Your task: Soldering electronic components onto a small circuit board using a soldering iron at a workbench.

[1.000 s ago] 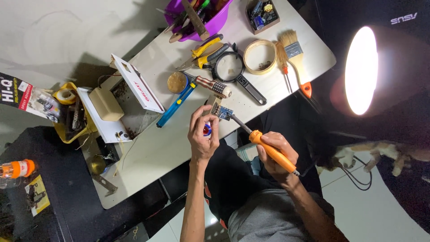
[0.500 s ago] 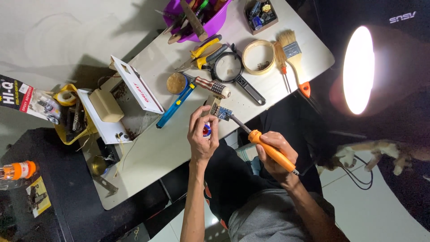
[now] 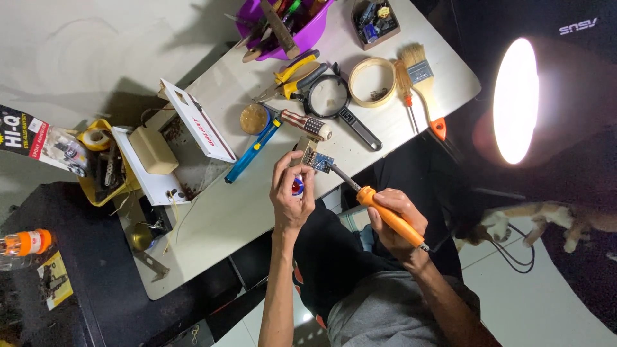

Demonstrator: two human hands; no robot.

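Home electronics workbench — soldering iron (image 3: 392, 218), pliers (image 3: 292, 78), magnifier (image 3: 329, 99), lamp (image 3: 514, 99)

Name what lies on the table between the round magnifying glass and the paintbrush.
In the head view, a round ring of tape lies between the magnifying glass and the paintbrush.

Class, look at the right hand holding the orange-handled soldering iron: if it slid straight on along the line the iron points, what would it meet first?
The right hand aims the soldering iron up-left. Its tip already sits at the small blue circuit board, so that comes first, though contact is unclear. The left hand lies just below.
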